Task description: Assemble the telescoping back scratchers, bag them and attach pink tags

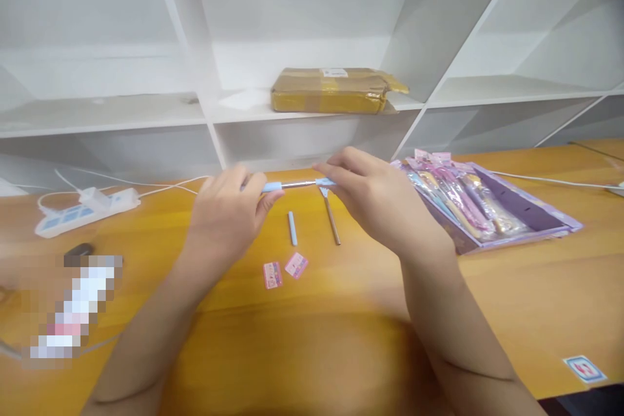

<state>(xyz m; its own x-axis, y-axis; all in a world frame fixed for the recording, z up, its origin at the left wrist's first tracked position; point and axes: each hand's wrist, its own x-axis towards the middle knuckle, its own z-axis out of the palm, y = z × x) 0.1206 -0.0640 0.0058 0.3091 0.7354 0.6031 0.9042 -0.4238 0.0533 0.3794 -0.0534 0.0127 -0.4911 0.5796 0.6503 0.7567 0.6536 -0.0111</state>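
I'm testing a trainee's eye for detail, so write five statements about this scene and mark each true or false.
1. The left hand and right hand hold opposite ends of a blue and silver stick. True.
2. The cardboard box stands on the desk. False: the cardboard box is on a shelf.
3. Two pink cards lie on the desk. True.
4. The purple tray is to the left of the left hand. False: the purple tray is to the right of the right hand.
5. A white power strip lies to the left of the left hand. True.
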